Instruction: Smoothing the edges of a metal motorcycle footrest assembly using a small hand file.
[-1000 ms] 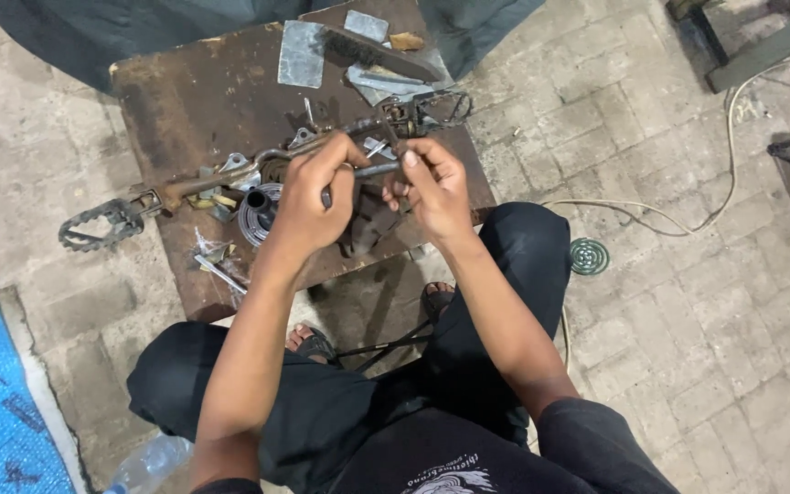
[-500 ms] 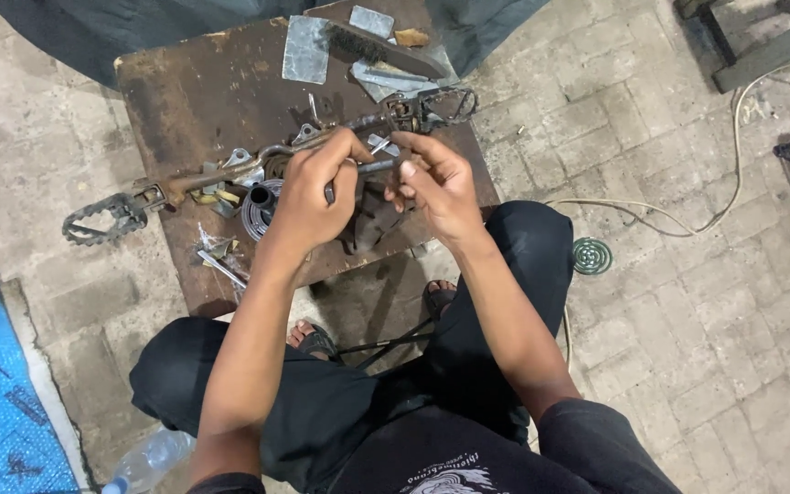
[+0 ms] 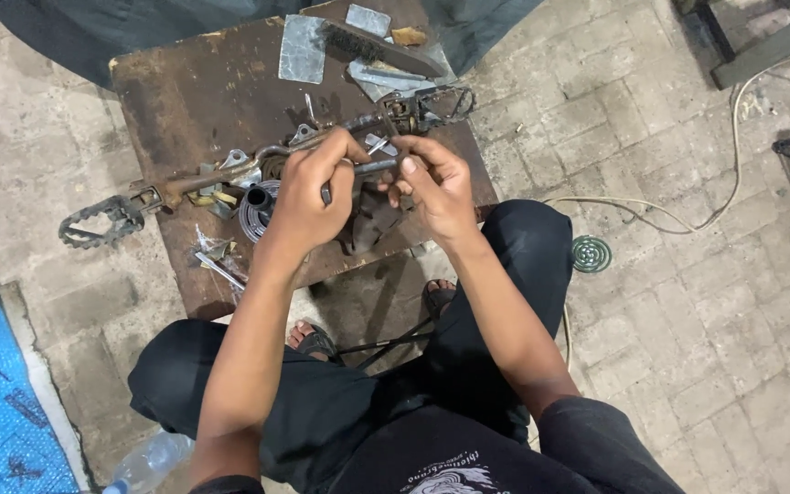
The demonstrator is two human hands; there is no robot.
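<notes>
From the head camera, looking straight down, I sit low with my knees spread so the rusty work table [image 3: 203,101] stands right in front of me and both arms reach it without stretching.

My left hand [image 3: 308,206] is curled shut around a short dark metal rod [image 3: 372,167]. The fingers wrap over the top and the thumb side faces my other hand. I judge I hold it this way to keep the rod level and steady above the table. My right hand [image 3: 436,187] pinches the rod's other end, with the thumb and first fingers closed on it and the remaining fingers folded loosely below. So the rod runs between my two hands, sticking out of the left fist and ending inside the right fingertips, just above the table's near edge.

Behind my knuckles a long bent footrest bar [image 3: 221,174] lies across the table, its toothed foot peg [image 3: 98,222] hanging past the left edge, probably because the bar is longer than the top. A ribbed round part [image 3: 256,212] sits just beside my left wrist, touching nothing I hold. Small bright scraps [image 3: 217,261] lie near the front corner. A wire brush [image 3: 381,48] rests on flat metal sheets [image 3: 304,48] at the far side, well apart from my hands.
</notes>
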